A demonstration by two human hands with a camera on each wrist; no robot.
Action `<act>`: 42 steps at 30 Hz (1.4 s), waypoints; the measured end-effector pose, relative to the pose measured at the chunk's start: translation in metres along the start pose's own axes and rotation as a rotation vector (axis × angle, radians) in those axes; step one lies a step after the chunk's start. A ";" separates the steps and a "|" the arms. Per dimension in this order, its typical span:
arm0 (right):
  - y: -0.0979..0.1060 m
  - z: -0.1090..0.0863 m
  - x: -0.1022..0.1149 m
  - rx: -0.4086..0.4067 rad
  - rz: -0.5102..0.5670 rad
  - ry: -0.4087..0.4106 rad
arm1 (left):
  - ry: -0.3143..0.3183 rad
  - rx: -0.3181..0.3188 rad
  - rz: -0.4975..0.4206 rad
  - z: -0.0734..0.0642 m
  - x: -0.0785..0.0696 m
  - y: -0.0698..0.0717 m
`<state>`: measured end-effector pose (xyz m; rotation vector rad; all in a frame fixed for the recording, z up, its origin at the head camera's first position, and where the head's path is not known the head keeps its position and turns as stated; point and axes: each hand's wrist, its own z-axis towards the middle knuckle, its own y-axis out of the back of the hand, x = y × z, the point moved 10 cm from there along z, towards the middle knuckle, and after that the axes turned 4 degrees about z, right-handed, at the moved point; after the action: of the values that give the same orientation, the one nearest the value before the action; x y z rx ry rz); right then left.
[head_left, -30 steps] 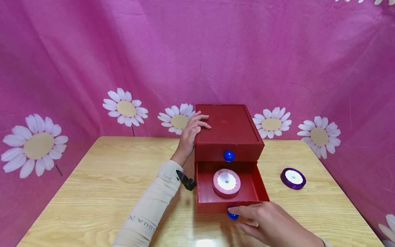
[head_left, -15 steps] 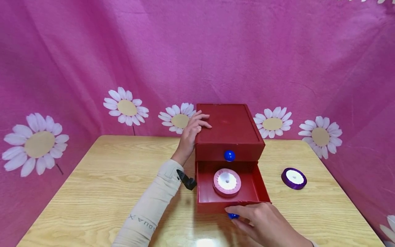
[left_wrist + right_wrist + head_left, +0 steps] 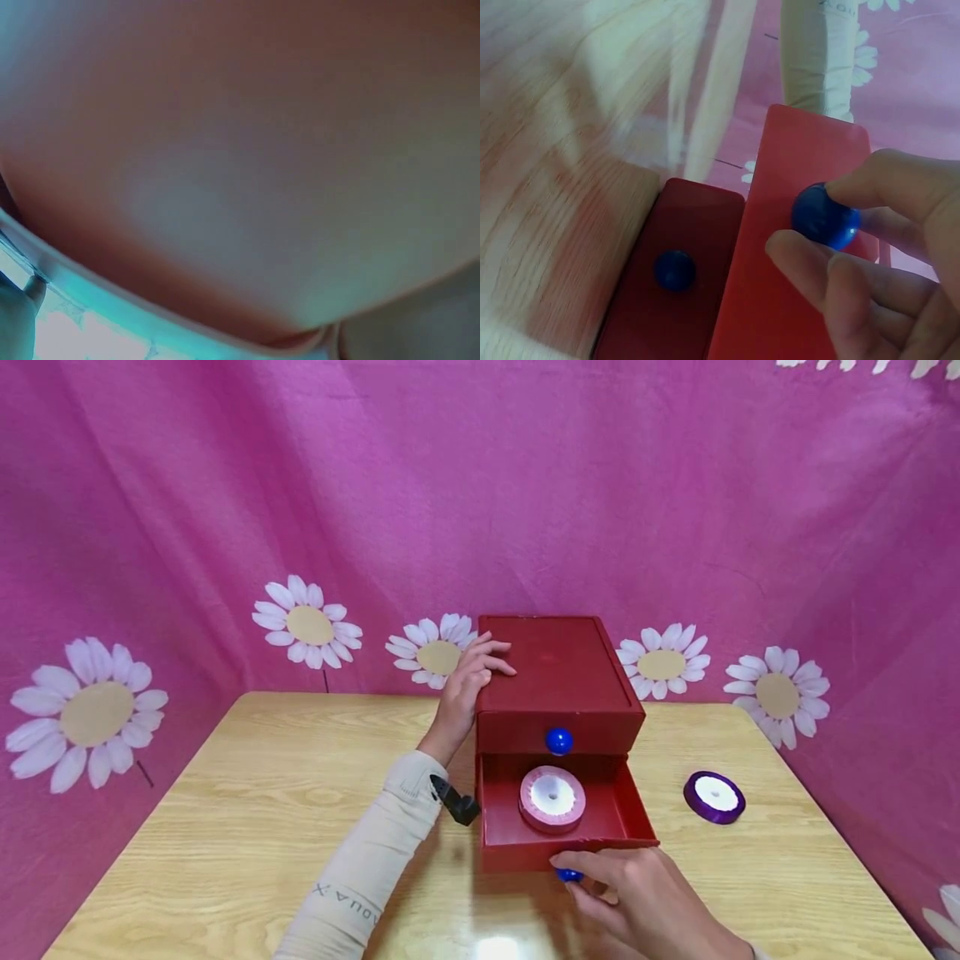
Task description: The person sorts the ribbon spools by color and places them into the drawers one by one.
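Observation:
A red two-drawer box stands on the table, its lower drawer pulled out and its upper drawer closed. Inside the lower drawer lies a spool of pink ribbon with a white centre. My right hand pinches the blue knob of that drawer between thumb and fingers. On the box's left side, my left hand rests with its fingers extended over the top edge. The left wrist view holds mostly blurred, close skin.
A spool of purple ribbon lies on the wooden table to the right of the box. The upper drawer's blue knob sits above the open drawer. Behind the table hangs a pink cloth with daisies.
My right thumb and fingers have closed around the lower knob, and the lower drawer has slid slightly inward with the pink ribbon spool. My left hand stays on the box.

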<state>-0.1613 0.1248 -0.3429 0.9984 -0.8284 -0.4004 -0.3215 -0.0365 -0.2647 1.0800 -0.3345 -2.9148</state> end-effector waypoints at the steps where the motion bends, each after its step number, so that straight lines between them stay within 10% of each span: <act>1: 0.000 0.001 -0.001 -0.002 -0.001 -0.006 | 0.004 0.004 0.000 0.000 0.000 -0.001; 28: 0.013 0.018 0.001 -0.171 -0.089 0.124 | -0.026 0.049 0.031 0.001 -0.006 -0.001; 36: 0.013 0.026 -0.007 -0.212 -0.085 0.175 | -0.010 0.049 0.026 0.003 0.024 -0.004; 42: 0.009 0.030 -0.008 -0.248 -0.123 0.213 | 0.023 0.069 0.017 -0.002 0.002 -0.003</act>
<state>-0.1900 0.1171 -0.3301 0.8456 -0.5133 -0.4805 -0.3211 -0.0345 -0.2679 1.1132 -0.4437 -2.8936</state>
